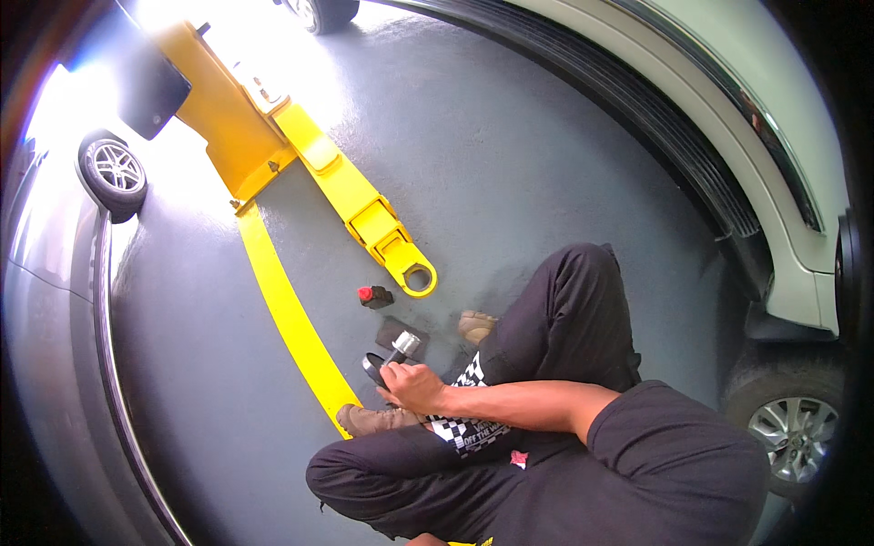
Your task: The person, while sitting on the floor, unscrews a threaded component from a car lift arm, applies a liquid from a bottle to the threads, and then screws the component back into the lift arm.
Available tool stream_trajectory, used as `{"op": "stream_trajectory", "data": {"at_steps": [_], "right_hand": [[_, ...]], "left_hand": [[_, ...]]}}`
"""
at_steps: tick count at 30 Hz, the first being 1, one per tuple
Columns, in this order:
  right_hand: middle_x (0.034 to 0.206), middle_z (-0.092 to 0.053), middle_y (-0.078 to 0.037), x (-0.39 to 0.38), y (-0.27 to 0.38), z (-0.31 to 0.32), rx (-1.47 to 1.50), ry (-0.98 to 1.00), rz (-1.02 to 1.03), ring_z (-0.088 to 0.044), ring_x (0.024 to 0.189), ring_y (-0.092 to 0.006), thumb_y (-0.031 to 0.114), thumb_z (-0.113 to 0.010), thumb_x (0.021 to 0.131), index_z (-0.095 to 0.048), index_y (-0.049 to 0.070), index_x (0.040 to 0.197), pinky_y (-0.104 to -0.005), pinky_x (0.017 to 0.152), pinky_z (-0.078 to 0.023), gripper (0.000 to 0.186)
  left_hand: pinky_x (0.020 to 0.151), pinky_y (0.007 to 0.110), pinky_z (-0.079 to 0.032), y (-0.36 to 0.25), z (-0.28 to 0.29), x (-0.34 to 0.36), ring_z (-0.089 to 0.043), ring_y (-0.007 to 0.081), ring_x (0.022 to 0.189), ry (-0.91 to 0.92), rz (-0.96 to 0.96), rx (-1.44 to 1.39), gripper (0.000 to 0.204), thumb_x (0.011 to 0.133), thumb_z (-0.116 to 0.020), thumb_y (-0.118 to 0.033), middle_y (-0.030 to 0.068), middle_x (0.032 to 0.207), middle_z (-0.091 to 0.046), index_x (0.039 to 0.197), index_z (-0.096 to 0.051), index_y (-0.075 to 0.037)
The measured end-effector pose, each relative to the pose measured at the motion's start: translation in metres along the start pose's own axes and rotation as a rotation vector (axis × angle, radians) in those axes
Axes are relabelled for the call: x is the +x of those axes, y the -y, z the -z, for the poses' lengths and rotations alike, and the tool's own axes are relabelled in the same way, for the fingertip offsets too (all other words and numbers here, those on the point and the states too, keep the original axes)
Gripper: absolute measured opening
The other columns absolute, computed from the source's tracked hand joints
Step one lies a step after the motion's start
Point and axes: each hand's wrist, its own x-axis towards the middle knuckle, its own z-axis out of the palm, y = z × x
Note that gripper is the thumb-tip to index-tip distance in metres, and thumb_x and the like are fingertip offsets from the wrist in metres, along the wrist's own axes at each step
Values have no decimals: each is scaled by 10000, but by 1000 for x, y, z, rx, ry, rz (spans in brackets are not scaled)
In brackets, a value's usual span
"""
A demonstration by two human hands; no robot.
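Observation:
My right hand (pixel 416 387) is closed around a lift pad (pixel 373 367), a black round disc joined to a dark stem with a silver cylindrical end. It holds the pad in front of my crossed legs, above my shoe (pixel 378 419). Just beyond lies a dark flat rectangular piece (pixel 397 333) on the floor. Farther off is a small black object with a red top (pixel 374 297). Only a sliver of skin, seemingly my left hand (pixel 425 540), shows at the lower edge; its fingers are hidden.
A yellow lift arm (pixel 350 196) ends in a ring close to the black and red object. A yellow floor strip (pixel 291 318) runs from the yellow post base (pixel 232 127) to my shoe. A grey car (pixel 55 300) stands left, a pale vehicle (pixel 801 300) right.

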Motion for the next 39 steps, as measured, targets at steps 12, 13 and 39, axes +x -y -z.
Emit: {"op": "stream_trajectory", "data": {"at_steps": [12,13,39], "right_hand": [[896,-651,-117,1,-2,-2,2,18,7,-737,754,-254,319,-804,924,-583,34,1010,-366,632,-586,371],[895,-651,-118,1,-3,-2,9,18,8,-737,752,-256,318,-803,924,-583,32,1011,-368,633,-586,371],[895,-651,-119,7,-13,-3,12,64,-45,-736,752,-281,328,-804,935,-577,43,1009,-379,628,-595,371]], "left_hand": [[979,419,-539,3,4,4,-685,257,1137,10,4,9,432,1038,-710,-307,176,1305,-702,1340,-617,-13],[978,419,-539,4,4,5,-685,257,1135,12,5,10,431,1037,-711,-307,176,1304,-702,1338,-618,-13],[955,422,-541,-62,43,105,-689,254,1103,355,-351,-89,391,1023,-722,-295,168,1262,-719,1284,-643,-14]]}}
